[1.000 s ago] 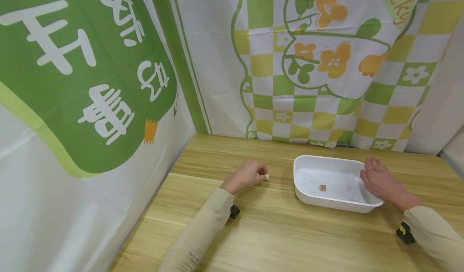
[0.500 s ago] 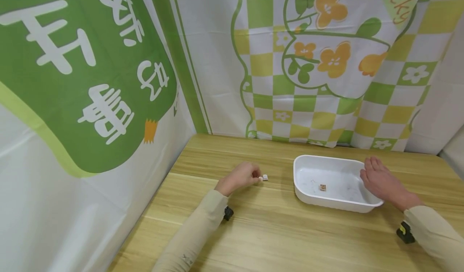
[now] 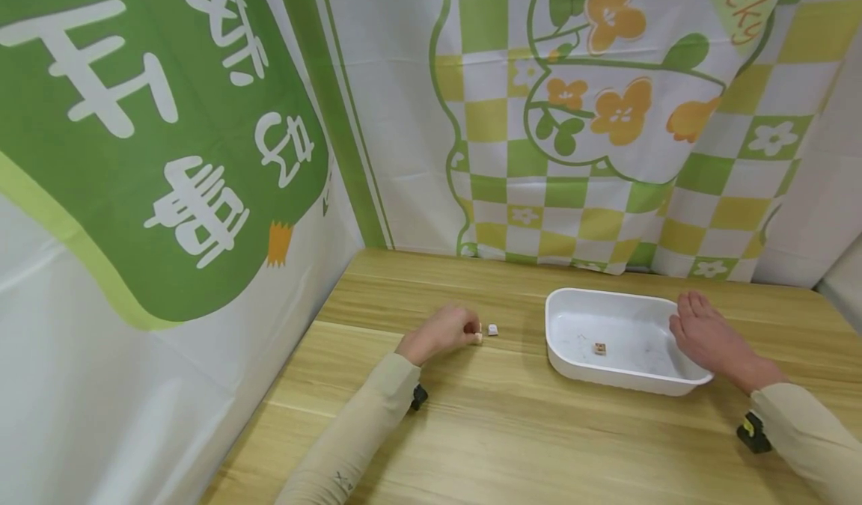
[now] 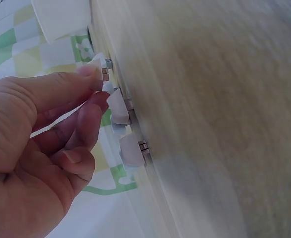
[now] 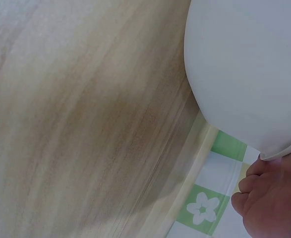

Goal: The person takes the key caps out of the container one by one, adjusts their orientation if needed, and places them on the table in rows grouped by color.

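My left hand (image 3: 441, 331) pinches a small pale keycap (image 3: 478, 337) between thumb and fingertips, low over the wooden table. A white keycap (image 3: 492, 330) lies just to the right of those fingers. From the left wrist, two more keycaps show beside the hand, one lower keycap (image 4: 132, 150) and one by the fingertips (image 4: 118, 106), with small stems on their undersides. My right hand (image 3: 714, 340) holds the right rim of a white tray (image 3: 622, 384), the thumb on the inner side. Inside the tray sits one small brown-and-white piece (image 3: 600, 349).
The wooden table (image 3: 512, 445) meets a checked green and yellow cloth (image 3: 566, 213) at its back edge. A white and green printed cloth (image 3: 222, 355) hangs along the left side. The tray wall (image 5: 244, 69) rises close to the right wrist.
My left hand has drawn back a little to the left, leaving the white keycap on the table, and now pinches another one. The right hand and the tray have stayed in place.
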Demonstrator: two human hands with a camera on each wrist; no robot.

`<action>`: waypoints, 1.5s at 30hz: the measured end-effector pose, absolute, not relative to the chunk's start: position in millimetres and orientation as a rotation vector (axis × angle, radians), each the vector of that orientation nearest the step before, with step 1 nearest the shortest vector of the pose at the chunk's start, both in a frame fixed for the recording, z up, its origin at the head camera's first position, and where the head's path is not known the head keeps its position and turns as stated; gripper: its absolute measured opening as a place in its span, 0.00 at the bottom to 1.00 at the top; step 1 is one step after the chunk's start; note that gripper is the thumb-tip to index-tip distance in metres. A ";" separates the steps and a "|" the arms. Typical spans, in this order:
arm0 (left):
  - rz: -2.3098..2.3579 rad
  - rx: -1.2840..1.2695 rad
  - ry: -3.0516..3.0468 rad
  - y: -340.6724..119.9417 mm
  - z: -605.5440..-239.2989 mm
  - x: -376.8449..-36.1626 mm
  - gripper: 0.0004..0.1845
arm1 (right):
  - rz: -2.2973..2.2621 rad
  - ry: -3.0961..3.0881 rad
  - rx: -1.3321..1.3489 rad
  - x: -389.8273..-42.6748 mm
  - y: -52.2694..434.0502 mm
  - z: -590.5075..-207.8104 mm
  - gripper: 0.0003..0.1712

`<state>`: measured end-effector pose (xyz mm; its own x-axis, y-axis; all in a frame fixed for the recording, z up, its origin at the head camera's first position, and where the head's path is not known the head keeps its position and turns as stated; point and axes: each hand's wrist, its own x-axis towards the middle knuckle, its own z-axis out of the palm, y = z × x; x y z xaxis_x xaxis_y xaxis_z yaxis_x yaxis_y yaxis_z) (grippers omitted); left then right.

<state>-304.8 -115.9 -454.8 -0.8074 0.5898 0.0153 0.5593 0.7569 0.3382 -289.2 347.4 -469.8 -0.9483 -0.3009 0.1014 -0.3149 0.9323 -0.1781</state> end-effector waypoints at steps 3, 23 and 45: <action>0.477 0.938 2.855 -116.6 -455.8 -303.7 0.06 | 0.293 -3.020 0.481 -289.2 347.2 -469.4 0.35; 0.547 0.872 2.854 -115.5 -455.6 -308.8 0.10 | 0.357 -3.049 0.455 -289.8 347.0 -468.4 0.37; 0.670 0.935 2.909 -76.1 -428.5 -312.4 0.16 | 0.306 -3.007 0.471 -289.5 347.3 -471.4 0.37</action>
<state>-312.4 -76.1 -428.5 -0.8213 0.5587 0.1156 0.5530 0.7296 0.4023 -289.5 347.3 -471.4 -0.9492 -0.2942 0.1116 -0.3106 0.9326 -0.1837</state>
